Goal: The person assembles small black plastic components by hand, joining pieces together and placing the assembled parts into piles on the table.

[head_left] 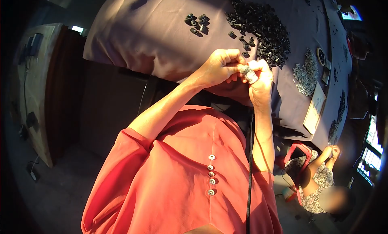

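While the left hand [223,67] pinched a speckled piece [249,74], the right hand [263,81] gripped it, seemingly for steadiness, near the black pile [260,29].

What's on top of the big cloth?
A big pile of black pieces, a smaller black group, a pale pile and more. Cloth right under the piles is hidden.

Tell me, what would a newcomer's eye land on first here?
Probably the sunlit red top, filling the lower middle. Above it, the left hand and right hand meet at a small pale piece. Just beyond them, a large heap of black parts lies on the cloth.
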